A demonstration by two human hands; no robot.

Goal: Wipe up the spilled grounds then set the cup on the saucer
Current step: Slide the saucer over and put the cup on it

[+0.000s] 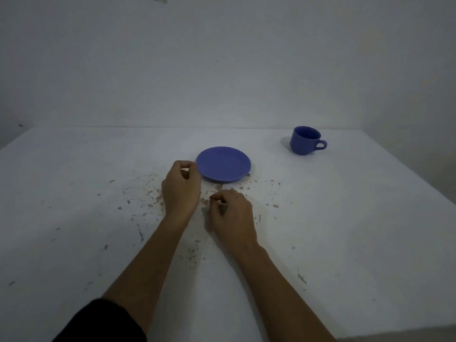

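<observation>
Loosely curled, gripping nothing visible: left hand [181, 187] beside blue saucer [224, 164], right hand [232, 214] over scattered grounds [153, 198] on white table [345, 218]; cup [306, 140] upright, well apart.

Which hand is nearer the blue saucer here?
Left. The left hand sits at the saucer's left rim, seemingly touching; the right hand is below it, apart, over the grounds.
</observation>
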